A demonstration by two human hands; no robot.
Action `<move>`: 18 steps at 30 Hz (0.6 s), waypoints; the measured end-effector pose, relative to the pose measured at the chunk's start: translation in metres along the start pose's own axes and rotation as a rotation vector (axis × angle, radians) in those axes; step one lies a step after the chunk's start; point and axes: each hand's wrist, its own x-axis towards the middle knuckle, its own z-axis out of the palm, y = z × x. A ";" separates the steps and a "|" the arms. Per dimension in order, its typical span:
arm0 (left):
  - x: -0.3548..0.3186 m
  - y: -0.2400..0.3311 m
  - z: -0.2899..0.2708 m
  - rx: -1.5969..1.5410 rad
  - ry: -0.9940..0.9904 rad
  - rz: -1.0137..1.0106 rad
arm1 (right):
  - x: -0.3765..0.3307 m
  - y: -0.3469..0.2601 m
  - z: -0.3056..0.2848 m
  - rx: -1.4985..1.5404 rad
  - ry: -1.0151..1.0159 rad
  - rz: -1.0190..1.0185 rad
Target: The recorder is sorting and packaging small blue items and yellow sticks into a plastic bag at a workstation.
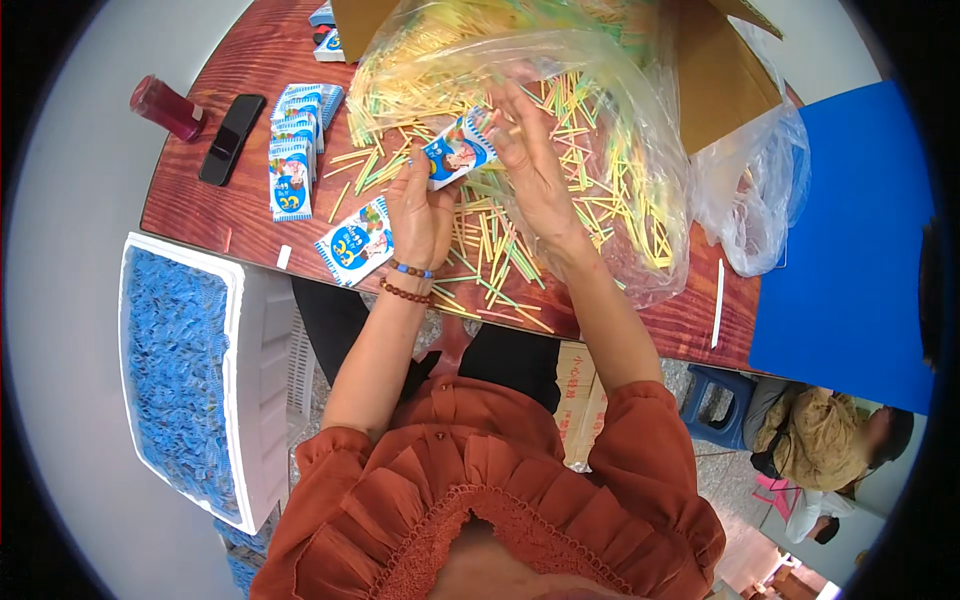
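Head view: The left hand [424, 215] holds a blue-and-white packet [460, 153] by its lower end, above thin coloured sticks [495, 240] scattered on the table [235, 75]. The right hand [538, 175] is partly curled at the packet's upper end; whether it grips any sticks cannot be determined. A second packet [358, 243] lies just left of the left hand.

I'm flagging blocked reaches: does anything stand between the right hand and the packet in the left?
Nothing visible does: the right hand is at the far end of the packet, which the left hand holds.
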 end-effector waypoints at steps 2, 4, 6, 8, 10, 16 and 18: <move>-0.001 -0.002 -0.006 0.018 -0.087 -0.016 | 0.002 -0.006 -0.008 -0.074 -0.154 0.029; -0.001 -0.007 -0.003 0.013 -0.093 -0.036 | 0.009 0.010 -0.012 -0.281 -0.147 -0.049; 0.000 -0.004 -0.003 -0.033 0.020 -0.031 | 0.013 0.019 -0.019 -0.015 -0.179 -0.055; 0.000 0.002 -0.009 -0.022 0.011 -0.029 | 0.030 0.028 -0.053 0.101 -0.118 -0.089; 0.001 0.004 -0.007 0.000 0.001 -0.021 | 0.038 0.037 -0.096 -0.536 0.002 0.079; 0.000 0.008 -0.013 0.015 0.005 -0.028 | 0.046 0.067 -0.124 -1.257 -0.347 -0.095; -0.001 0.009 -0.019 0.008 -0.047 -0.038 | 0.047 0.068 -0.124 -1.273 -0.365 -0.076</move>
